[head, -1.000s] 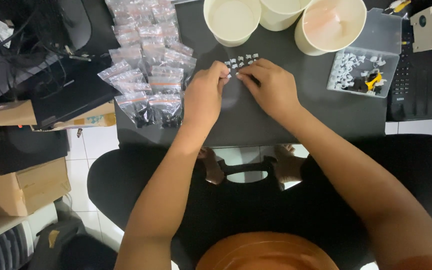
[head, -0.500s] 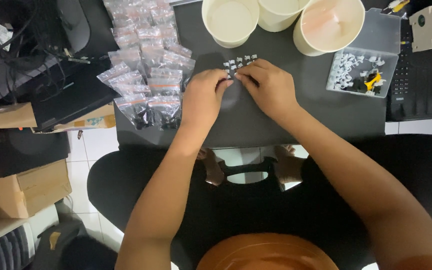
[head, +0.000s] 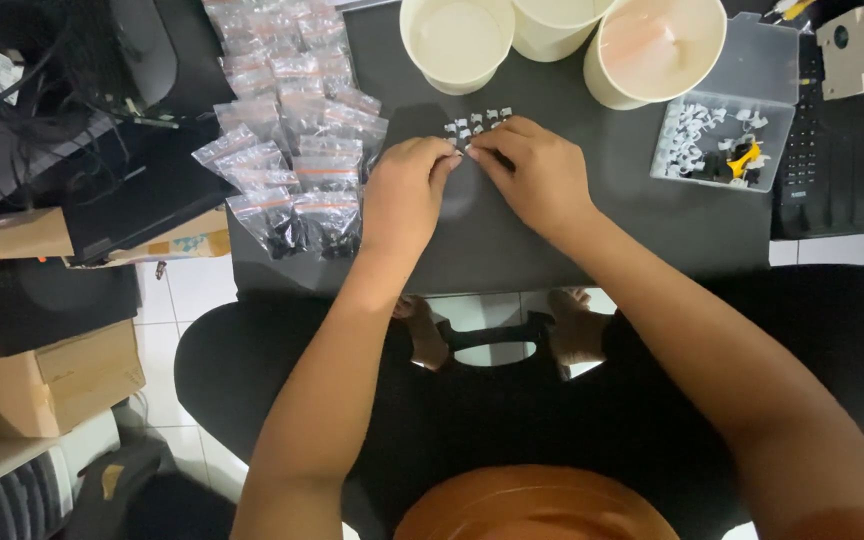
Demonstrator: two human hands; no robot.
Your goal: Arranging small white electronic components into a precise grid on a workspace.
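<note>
Small white clips are sorted by hand on a dark grey tabletop point(head: 552, 250).

The left hand point(head: 404, 195) and right hand point(head: 542, 175) are brought together, fingertips pinched at the row of small white plastic clips point(head: 474, 124), within reach of the clear zip bags point(head: 292, 150); cream paper cups point(head: 457, 42) stand beyond.

Left hand point(head: 407, 195) knuckles up, fingers pinched | right hand point(head: 542, 175) likewise, fingertips meeting | both forearms bare, angled inward

clear zip bags point(head: 292, 150) left on dark table point(head: 512, 240); brown carton point(head: 52, 375) on floor
</note>
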